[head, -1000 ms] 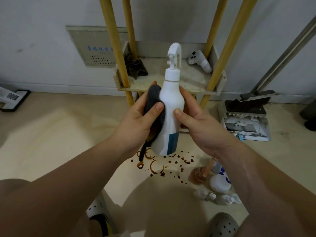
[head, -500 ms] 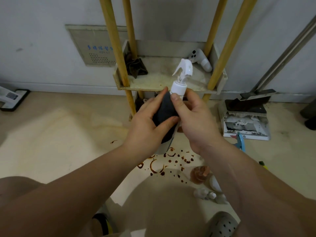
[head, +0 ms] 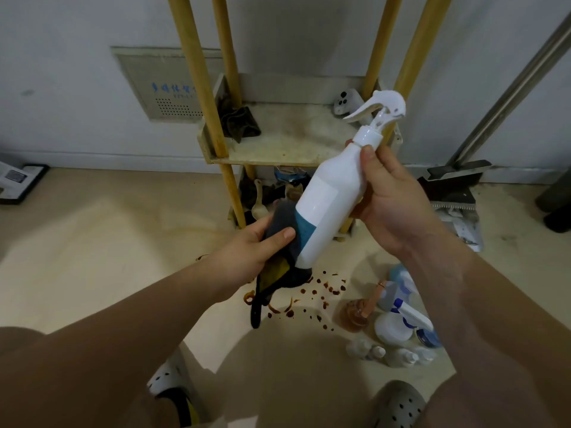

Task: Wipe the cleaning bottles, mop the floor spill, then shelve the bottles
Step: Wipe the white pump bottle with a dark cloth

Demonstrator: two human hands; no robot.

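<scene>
My right hand (head: 398, 199) grips the spray bottle (head: 330, 196), now tilted; my left hand (head: 247, 248), clutching the cloth (head: 279, 217), has reached its base, so it's probably almost wiped.

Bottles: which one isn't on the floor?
The white spray bottle with a blue band: the right hand holds it tilted; the other bottles are on the floor.

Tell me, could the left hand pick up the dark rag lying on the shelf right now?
Probably not yet: the left hand is full, holding a grey cloth against the spray bottle. The rag itself lies uncovered on the shelf.
</scene>
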